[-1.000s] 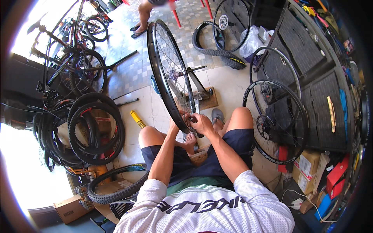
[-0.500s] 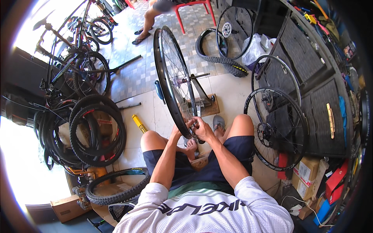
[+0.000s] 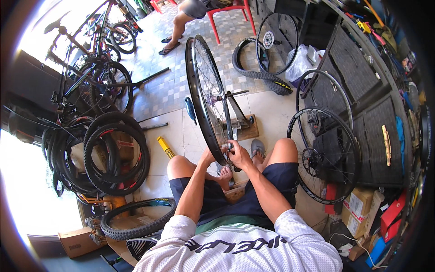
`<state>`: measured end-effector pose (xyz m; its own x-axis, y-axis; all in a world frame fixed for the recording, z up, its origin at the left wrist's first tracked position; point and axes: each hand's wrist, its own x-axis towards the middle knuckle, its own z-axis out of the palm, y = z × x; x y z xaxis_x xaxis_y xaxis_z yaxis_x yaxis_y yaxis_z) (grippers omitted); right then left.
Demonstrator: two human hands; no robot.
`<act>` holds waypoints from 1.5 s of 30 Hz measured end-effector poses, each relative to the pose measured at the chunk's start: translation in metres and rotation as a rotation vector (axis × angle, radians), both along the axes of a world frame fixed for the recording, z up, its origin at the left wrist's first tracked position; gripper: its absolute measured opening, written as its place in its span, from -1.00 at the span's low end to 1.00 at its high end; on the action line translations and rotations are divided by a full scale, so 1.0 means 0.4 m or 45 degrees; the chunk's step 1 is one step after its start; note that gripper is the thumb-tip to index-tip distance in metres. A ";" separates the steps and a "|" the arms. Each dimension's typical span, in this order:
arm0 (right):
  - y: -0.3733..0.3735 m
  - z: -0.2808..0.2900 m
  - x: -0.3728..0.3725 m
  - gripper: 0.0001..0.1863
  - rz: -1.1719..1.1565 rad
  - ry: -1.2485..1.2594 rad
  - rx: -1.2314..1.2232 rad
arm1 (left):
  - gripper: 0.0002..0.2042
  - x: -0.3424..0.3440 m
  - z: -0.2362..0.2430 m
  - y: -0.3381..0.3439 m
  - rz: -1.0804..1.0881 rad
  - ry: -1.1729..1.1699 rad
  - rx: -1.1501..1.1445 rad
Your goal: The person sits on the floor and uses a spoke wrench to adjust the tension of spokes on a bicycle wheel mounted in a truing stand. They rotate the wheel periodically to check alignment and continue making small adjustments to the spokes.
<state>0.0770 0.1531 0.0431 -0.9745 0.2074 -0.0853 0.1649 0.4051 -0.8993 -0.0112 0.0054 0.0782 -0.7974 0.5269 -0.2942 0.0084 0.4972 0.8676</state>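
A black bicycle wheel [image 3: 192, 81] stands upright before me, its axle carried by a stand with a wooden base [image 3: 248, 128]. At the wheel's near lower edge, my left hand [image 3: 208, 156] grips the rim from the left, some of its fingers hidden behind it. From the other side my right hand [image 3: 239, 155] reaches to the spokes by the rim with its fingers curled in. Whatever is between those fingertips is too small to make out. A blue and black tool or gauge [image 3: 190, 110] sits close to the wheel's left side.
Bicycle tires [image 3: 115, 154] hang in a bundle at left, near parked bikes [image 3: 93, 84]. Another tire [image 3: 136, 226] lies by my left elbow. Two wheels [image 3: 324, 156] lean on the dark cabinet [image 3: 376, 131] at right. A yellow tool [image 3: 166, 147] lies by my left knee. Someone's leg [image 3: 177, 29] shows beyond.
The whole view has shifted slightly, so everything sits a little lower and to the right. My right fingers have changed position a little at the spokes, while my left hand stays at the rim.
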 end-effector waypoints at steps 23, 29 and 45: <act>0.054 -0.008 -0.008 -0.65 -0.215 -0.086 -0.591 | -0.70 0.013 -0.226 -0.018 0.403 -0.410 0.439; 0.061 -0.021 0.000 -0.62 -0.092 -0.207 -0.029 | -0.72 0.026 -0.161 -0.026 0.387 -0.516 0.422; 0.020 0.039 -0.007 -0.66 0.146 0.085 0.133 | -0.62 -0.003 -0.188 -0.068 0.086 0.002 0.224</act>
<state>0.0742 0.1611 0.0588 -0.9951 0.0988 -0.0033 0.0534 0.5096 -0.8587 -0.0125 -0.0217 0.0030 -0.8330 0.5155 -0.2008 -0.0182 0.3372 0.9413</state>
